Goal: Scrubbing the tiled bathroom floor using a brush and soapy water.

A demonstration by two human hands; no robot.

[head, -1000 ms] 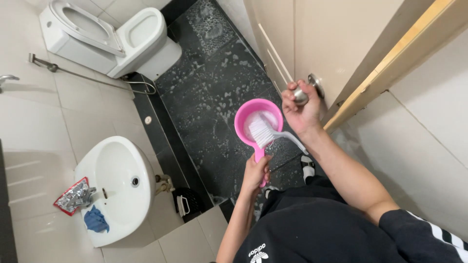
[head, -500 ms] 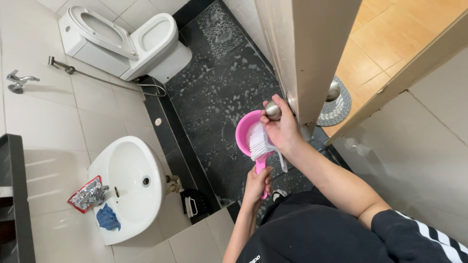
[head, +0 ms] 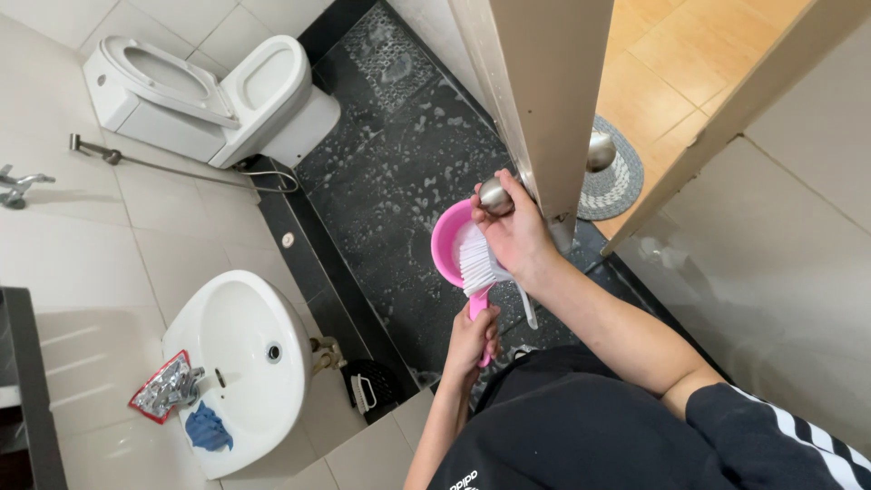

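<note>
Dark wet-looking floor, pale tiled walls

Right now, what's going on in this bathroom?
A person stands at the bathroom door. Their right hand grips the round metal door knob while also holding a white scrub brush. Their left hand holds a pink dipper by its handle. The door is partly open onto a tan floor with a round mat. The dark floor looks wet and soapy.

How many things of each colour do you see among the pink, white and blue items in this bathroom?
Pink: 1, the pink dipper
White: 3, the scrub brush, the toilet, the washbasin
Blue: 1, the blue cloth
Total: 5
</note>
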